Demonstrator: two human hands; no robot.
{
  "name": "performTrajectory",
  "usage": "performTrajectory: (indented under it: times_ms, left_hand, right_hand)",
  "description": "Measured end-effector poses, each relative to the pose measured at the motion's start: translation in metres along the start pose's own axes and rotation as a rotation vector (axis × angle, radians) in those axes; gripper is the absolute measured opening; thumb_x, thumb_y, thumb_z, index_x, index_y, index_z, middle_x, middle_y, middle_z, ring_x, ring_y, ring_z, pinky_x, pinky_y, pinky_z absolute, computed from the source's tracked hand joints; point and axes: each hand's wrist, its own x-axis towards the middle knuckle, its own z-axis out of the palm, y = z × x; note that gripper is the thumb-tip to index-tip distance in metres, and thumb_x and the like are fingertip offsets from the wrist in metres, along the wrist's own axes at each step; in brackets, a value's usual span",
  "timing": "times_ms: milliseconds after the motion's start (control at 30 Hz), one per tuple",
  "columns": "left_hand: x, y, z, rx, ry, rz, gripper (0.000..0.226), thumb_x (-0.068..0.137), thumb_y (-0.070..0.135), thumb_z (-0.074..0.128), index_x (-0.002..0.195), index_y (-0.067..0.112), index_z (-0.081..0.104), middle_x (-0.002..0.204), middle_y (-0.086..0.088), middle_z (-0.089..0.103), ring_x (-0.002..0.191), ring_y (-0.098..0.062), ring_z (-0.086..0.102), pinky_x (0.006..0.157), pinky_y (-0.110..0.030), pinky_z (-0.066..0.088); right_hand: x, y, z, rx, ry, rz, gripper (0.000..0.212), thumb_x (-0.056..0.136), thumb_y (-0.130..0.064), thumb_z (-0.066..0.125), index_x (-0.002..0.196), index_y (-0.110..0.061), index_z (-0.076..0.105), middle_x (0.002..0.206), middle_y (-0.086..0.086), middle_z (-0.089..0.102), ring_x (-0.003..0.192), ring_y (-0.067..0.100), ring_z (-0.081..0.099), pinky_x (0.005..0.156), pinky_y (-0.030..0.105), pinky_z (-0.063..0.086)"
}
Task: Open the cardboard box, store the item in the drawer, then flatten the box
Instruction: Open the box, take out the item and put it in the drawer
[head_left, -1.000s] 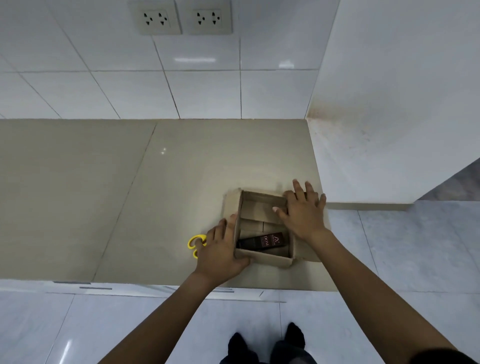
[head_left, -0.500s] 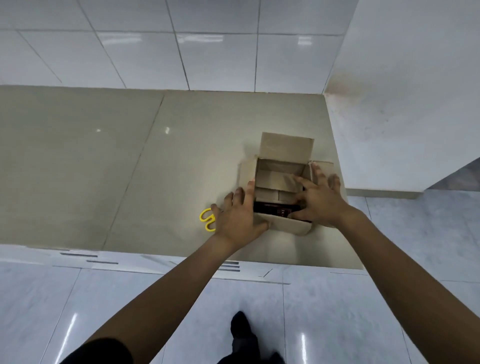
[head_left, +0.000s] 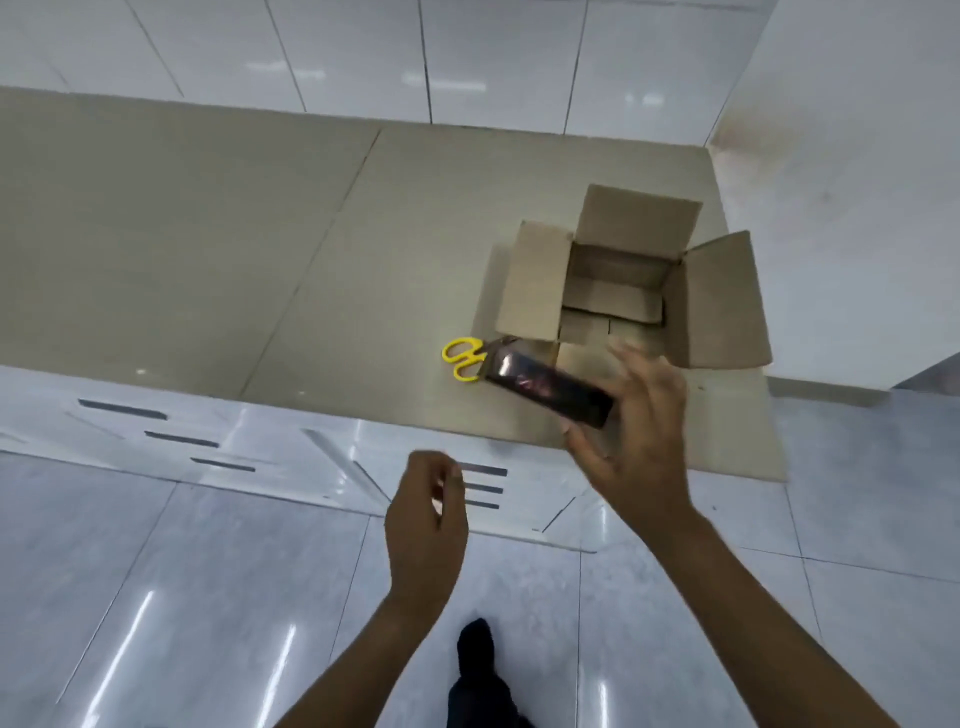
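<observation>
The brown cardboard box (head_left: 535, 286) stands open on the beige counter at the right, its flaps spread outward and its inside bare. My right hand (head_left: 636, 431) holds a long dark glossy item box (head_left: 545, 387) by one end, just in front of the cardboard box and above the counter's front edge. My left hand (head_left: 426, 519) hangs lower, in front of the white drawer fronts (head_left: 483, 488), fingers loosely curled with nothing in them.
Yellow-handled scissors (head_left: 462, 358) lie on the beige counter (head_left: 260, 234) left of the box. Dark slot handles (head_left: 182, 439) mark several white drawers below the counter edge. A white wall or cabinet block rises on the right. My feet stand on the glossy tiled floor.
My right hand has lifted the dark item out of the cardboard box toward me. My left hand let go of the box and dropped toward the drawers. The box flaps now stand wide.
</observation>
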Motion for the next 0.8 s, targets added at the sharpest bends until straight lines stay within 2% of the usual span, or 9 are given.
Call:
performTrajectory:
  times_ms: [67, 100, 167, 200, 233, 433, 533, 667, 800]
  left_hand:
    - [-0.015, -0.024, 0.004, -0.088, -0.133, -0.271, 0.014, 0.097, 0.016, 0.052, 0.089, 0.025, 0.059, 0.08, 0.003, 0.068, 0.071, -0.019, 0.063, 0.061, -0.029, 0.053]
    - [-0.012, -0.033, 0.008, -0.18, -0.194, -0.511, 0.012, 0.097, 0.018, 0.052, 0.092, 0.018, 0.063, 0.087, -0.005, 0.071, 0.076, -0.023, 0.064, 0.064, -0.029, 0.053]
    - [0.008, -0.05, 0.018, -0.481, -0.314, -1.077, 0.029, 0.097, 0.037, 0.051, 0.102, 0.011, 0.064, 0.102, -0.011, 0.069, 0.088, -0.027, 0.063, 0.077, -0.035, 0.05]
    - [0.019, -0.058, 0.024, -0.654, -0.353, -1.245, 0.041, 0.096, 0.048, 0.049, 0.107, 0.01, 0.062, 0.103, -0.012, 0.065, 0.091, -0.029, 0.061, 0.081, -0.039, 0.049]
    - [0.029, -0.068, 0.032, -0.78, -0.35, -1.306, 0.05, 0.094, 0.055, 0.046, 0.112, 0.009, 0.059, 0.104, -0.013, 0.062, 0.093, -0.031, 0.06, 0.083, -0.042, 0.048]
    - [0.076, -0.102, 0.072, -1.039, -0.081, -1.433, 0.083, 0.086, 0.072, 0.032, 0.135, 0.006, 0.045, 0.141, -0.017, 0.045, 0.116, -0.032, 0.051, 0.09, -0.056, 0.045]
    - [0.073, -0.111, 0.074, -1.056, -0.047, -1.422, 0.086, 0.081, 0.079, 0.031, 0.127, 0.011, 0.053, 0.138, -0.013, 0.048, 0.12, -0.033, 0.049, 0.09, -0.061, 0.044]
    - [0.044, -0.117, 0.067, -1.071, -0.117, -1.397, 0.08, 0.075, 0.085, 0.034, 0.117, 0.022, 0.059, 0.134, -0.011, 0.05, 0.128, -0.038, 0.044, 0.095, -0.068, 0.039]
    - [0.021, -0.122, 0.054, -1.075, -0.123, -1.409, 0.085, 0.074, 0.086, 0.038, 0.128, 0.022, 0.052, 0.136, -0.011, 0.048, 0.133, -0.038, 0.041, 0.099, -0.073, 0.033]
  right_hand:
    - [-0.01, -0.001, 0.023, -0.079, -0.08, -0.02, 0.033, 0.077, -0.024, 0.071, 0.1, -0.004, 0.061, 0.138, 0.018, 0.051, 0.131, 0.03, 0.043, 0.109, 0.057, 0.031]
    - [-0.012, 0.001, 0.033, -0.125, -0.102, -0.02, 0.03, 0.078, -0.025, 0.071, 0.097, -0.004, 0.063, 0.139, 0.019, 0.05, 0.132, 0.03, 0.044, 0.11, 0.058, 0.03]
    - [-0.013, 0.01, 0.05, -0.216, -0.11, -0.019, 0.028, 0.081, -0.03, 0.069, 0.096, -0.006, 0.064, 0.141, 0.018, 0.049, 0.133, 0.03, 0.044, 0.112, 0.058, 0.027]
    - [-0.012, 0.014, 0.056, -0.259, -0.095, -0.02, 0.029, 0.083, -0.032, 0.067, 0.096, -0.007, 0.063, 0.142, 0.017, 0.048, 0.134, 0.029, 0.044, 0.113, 0.057, 0.026]
    - [-0.013, 0.019, 0.063, -0.295, -0.074, -0.019, 0.029, 0.084, -0.034, 0.066, 0.097, -0.008, 0.063, 0.143, 0.016, 0.047, 0.135, 0.028, 0.042, 0.113, 0.056, 0.025]
    - [-0.016, 0.029, 0.08, -0.347, 0.049, -0.024, 0.031, 0.083, -0.035, 0.062, 0.098, -0.008, 0.061, 0.141, 0.015, 0.049, 0.135, 0.027, 0.042, 0.113, 0.057, 0.026]
    - [-0.016, 0.029, 0.081, -0.348, 0.06, -0.035, 0.031, 0.084, -0.035, 0.063, 0.098, -0.007, 0.062, 0.14, 0.016, 0.051, 0.134, 0.027, 0.044, 0.112, 0.058, 0.028]
    - [-0.017, 0.026, 0.079, -0.349, 0.053, -0.032, 0.033, 0.084, -0.036, 0.063, 0.097, -0.006, 0.063, 0.138, 0.016, 0.053, 0.134, 0.027, 0.044, 0.111, 0.059, 0.028]
    - [-0.013, 0.019, 0.072, -0.276, 0.04, -0.022, 0.031, 0.084, -0.032, 0.065, 0.097, -0.005, 0.063, 0.138, 0.016, 0.052, 0.133, 0.028, 0.045, 0.112, 0.059, 0.027]
